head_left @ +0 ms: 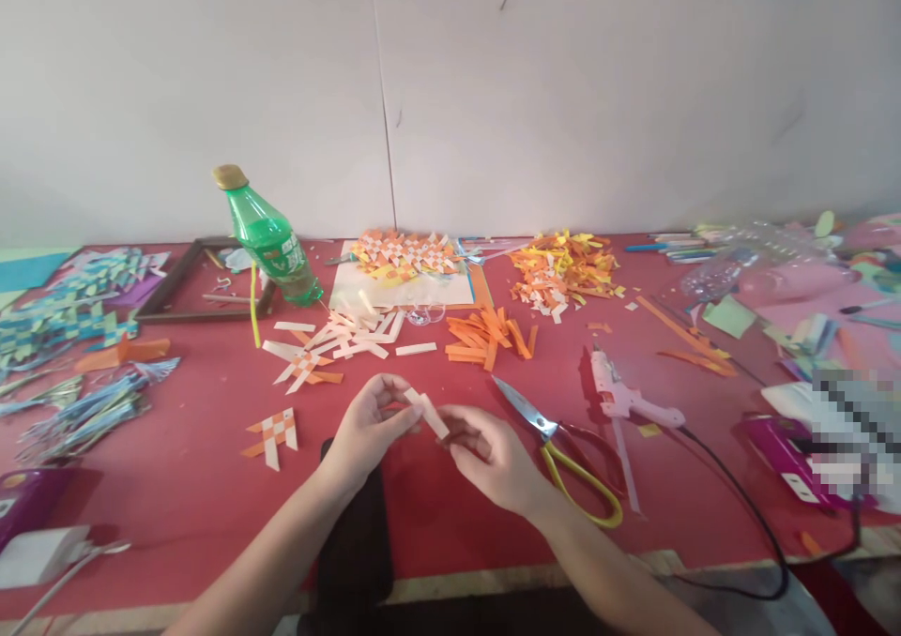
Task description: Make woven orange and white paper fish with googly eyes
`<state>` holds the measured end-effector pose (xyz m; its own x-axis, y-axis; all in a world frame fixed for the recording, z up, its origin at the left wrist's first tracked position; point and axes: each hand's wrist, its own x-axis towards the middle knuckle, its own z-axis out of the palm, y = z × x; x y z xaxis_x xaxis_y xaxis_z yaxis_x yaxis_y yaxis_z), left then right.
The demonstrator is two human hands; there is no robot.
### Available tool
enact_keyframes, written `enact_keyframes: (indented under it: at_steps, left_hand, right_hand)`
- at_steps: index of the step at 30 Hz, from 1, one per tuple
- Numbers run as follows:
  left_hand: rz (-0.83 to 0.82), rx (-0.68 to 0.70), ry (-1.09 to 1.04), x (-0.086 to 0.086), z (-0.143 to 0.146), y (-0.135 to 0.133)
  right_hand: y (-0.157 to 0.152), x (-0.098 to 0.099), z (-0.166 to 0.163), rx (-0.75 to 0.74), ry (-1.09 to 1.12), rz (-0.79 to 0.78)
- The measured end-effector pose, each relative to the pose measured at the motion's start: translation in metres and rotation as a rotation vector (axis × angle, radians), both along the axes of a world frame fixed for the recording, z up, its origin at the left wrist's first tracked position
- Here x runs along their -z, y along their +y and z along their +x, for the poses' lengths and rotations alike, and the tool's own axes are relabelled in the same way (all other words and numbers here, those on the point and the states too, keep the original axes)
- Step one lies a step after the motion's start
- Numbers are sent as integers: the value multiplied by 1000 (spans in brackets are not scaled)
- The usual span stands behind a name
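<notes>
Between my two hands, above the red table, is a pale paper strip [434,417]. My left hand [376,430] pinches its upper left end between thumb and fingers. At the lower right end, the curled fingers of my right hand [493,455] close on the same strip. Beyond my hands lie a loose heap of pale strips [358,334] and a pile of folded orange strips [485,336]. A small woven orange-and-white paper piece [273,436] rests left of my left hand. Scissors with yellow handles [563,458] lie beside my right hand, blades apart.
A green bottle [271,242] stands tilted-looking by a brown frame [201,315]. Behind are woven orange pieces [404,251] on white paper and a yellow-orange heap [563,270]. Right lies a glue gun [626,394] with a black cord. A dark phone [356,542] lies under my left wrist.
</notes>
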<state>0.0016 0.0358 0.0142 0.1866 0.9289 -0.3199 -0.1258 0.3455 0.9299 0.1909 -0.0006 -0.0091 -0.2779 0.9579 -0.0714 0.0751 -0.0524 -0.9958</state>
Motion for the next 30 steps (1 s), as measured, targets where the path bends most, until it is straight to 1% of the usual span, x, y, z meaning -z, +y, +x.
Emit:
enact_keyframes:
  at_steps: [2,3,4,6,8,10,13,16,19,21,25,30]
  left_hand:
    - [24,17,29,1,-1,0]
    - [39,28,47,2,-1,0]
    - [56,41,69,4,-1,0]
    - [96,69,122,7,0,-1]
    - [147,91,199,9,0,-3]
    - [214,95,295,8,0,-5]
    - [340,92,426,2,-1,-5]
    - [420,162,481,-6,0,-3]
    - [410,261,490,-10,2,-1]
    - [391,286,493,-10,4,0]
    - [358,291,479,-7,7,0]
    - [291,272,440,1,10,-2]
  right_hand:
    - [-1,-1,0,-76,94,-71]
    - [-1,0,-1,-76,128,-107]
    - [-1,1,-2,-50,145,-136]
    - [1,4,-3,46,120,-153]
    - [4,8,-3,111,78,-139]
    - [6,10,-1,135,37,-116]
    - [7,6,4,119,-46,-62]
    - [7,-3,8,92,-136,10]
    - [8,-9,8,73,-187,58]
    - [9,-10,8,67,-199,72]
    - [13,-8,9,85,-205,88]
    - [16,-8,10,158,-232,112]
